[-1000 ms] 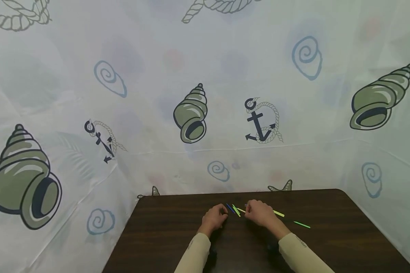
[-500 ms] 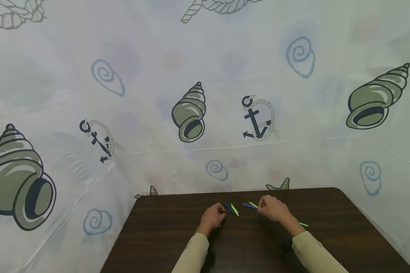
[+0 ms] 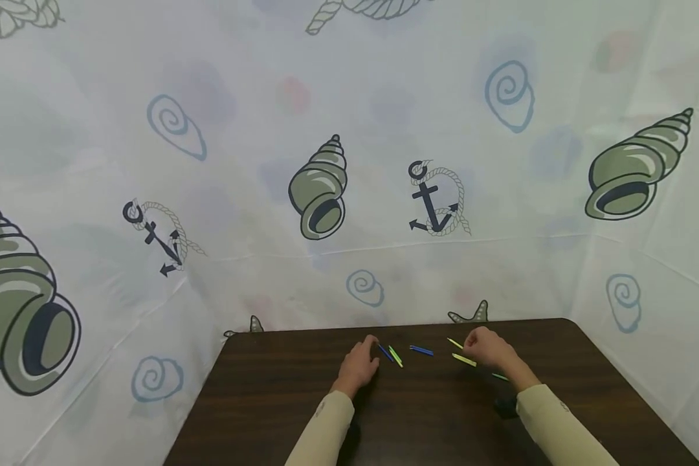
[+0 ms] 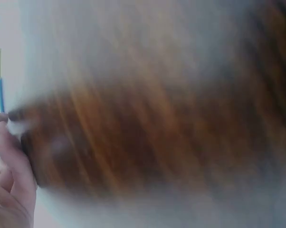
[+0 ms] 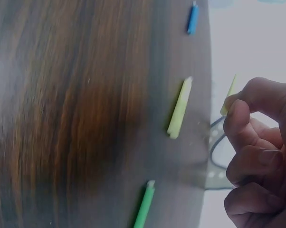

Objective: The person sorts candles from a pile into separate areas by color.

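Note:
My right hand pinches a thin yellow candle between thumb and index finger, its slim end pointing away; the other fingers are curled. In the right wrist view, a second yellow candle lies on the dark wooden table, beside that hand. A green candle with a pale wick is nearer. My left hand rests at the table's left part, fingertips right by a blue candle. In the left wrist view, its fingers are relaxed near the end of a blue candle.
Green-yellow candles lie close together beside the left blue one. Further right are blue candles side by side. Behind the table's far edge hangs a pale cloth printed with shells and anchors.
My right hand has moved right, away from the blue candles, carrying a yellow candle; another yellow one now shows on the table. My left hand has stayed nearly in place, its fingers reaching slightly further forward.

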The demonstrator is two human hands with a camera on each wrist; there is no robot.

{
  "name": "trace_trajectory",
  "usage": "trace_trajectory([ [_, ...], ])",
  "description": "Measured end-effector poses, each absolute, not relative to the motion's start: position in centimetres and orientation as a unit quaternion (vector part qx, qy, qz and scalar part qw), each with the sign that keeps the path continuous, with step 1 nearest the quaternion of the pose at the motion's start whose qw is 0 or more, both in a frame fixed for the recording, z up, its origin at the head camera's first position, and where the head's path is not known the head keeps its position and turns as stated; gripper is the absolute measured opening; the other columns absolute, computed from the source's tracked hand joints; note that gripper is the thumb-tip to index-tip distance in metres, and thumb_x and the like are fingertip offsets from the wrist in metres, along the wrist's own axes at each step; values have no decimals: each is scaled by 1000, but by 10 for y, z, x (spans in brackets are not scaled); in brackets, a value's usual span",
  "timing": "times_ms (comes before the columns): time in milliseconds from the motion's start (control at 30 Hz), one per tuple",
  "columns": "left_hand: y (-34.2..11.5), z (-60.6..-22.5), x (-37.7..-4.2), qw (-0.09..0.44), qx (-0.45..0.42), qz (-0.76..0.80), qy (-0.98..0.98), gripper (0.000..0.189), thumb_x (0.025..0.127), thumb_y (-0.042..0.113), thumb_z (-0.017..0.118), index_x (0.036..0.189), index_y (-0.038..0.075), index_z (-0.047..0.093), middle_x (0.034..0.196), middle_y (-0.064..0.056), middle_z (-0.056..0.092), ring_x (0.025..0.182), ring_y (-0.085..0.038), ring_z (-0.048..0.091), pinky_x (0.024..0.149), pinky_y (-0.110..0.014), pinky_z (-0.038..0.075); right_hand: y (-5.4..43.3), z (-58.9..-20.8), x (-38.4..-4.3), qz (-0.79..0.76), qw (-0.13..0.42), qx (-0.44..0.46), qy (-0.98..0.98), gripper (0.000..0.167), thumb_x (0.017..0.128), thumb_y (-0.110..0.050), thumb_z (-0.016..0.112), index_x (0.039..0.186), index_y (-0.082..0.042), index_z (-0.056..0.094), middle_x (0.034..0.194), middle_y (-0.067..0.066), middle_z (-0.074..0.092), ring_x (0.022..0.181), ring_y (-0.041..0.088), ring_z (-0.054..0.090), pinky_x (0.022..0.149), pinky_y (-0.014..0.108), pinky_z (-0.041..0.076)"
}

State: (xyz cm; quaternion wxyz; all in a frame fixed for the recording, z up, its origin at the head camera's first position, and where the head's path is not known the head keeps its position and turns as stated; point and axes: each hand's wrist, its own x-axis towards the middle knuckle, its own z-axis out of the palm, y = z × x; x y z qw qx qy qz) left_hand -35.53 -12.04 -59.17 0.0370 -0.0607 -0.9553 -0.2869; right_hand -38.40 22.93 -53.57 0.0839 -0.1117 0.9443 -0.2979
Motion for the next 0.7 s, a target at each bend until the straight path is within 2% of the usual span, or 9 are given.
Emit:
trace_trajectory([
  [100, -117, -584, -354, 25, -61, -261, -963, 40, 106, 20, 70, 144, 20, 59, 117, -14, 69, 79, -29, 62, 74, -52, 54, 238, -541, -390, -304, 88, -108, 942, 19, 97, -11, 62, 81, -5, 71, 66, -3, 53, 60, 14, 43, 58, 33, 37],
  [233, -115, -582, -354, 24, -61, -231, -971, 41, 106, 24, 69, 146, 25, 61, 131, -13, 71, 95, -36, 71, 84, -57, 58, 248, -550, -396, -307, 97, -89, 943, 26, 96, -7, 61, 71, -9, 66, 64, -3, 57, 58, 13, 45, 58, 31, 39],
  [333, -115, -580, -356, 24, -63, -221, -973, 40, 106, 23, 69, 146, 26, 63, 130, -13, 72, 100, -37, 72, 85, -57, 58, 252, -555, -395, -310, 97, -79, 942, 35, 95, -7, 60, 61, -17, 53, 58, -6, 50, 54, 12, 38, 55, 30, 34],
  [433, -115, -579, -358, 22, -66, -205, -976, 40, 106, 22, 69, 146, 27, 64, 128, -13, 73, 95, -36, 71, 81, -56, 58, 250, -557, -393, -313, 97, -67, 942, 41, 95, -8, 60, 59, -20, 46, 56, -6, 44, 54, 12, 34, 55, 30, 31],
  [600, -116, -577, -357, 19, -73, -198, -977, 36, 107, 22, 68, 143, 26, 66, 124, -13, 73, 96, -37, 71, 80, -57, 58, 249, -554, -388, -305, 104, -56, 945, 30, 99, -10, 62, 69, -13, 62, 67, -1, 60, 62, 16, 48, 62, 36, 39],
  [700, -116, -579, -358, 27, -66, -212, -975, 31, 107, 22, 68, 137, 26, 69, 125, -13, 74, 98, -38, 72, 81, -58, 58, 249, -553, -387, -303, 107, -57, 945, 30, 100, -9, 61, 70, -13, 64, 69, 0, 62, 61, 16, 48, 62, 36, 39],
])
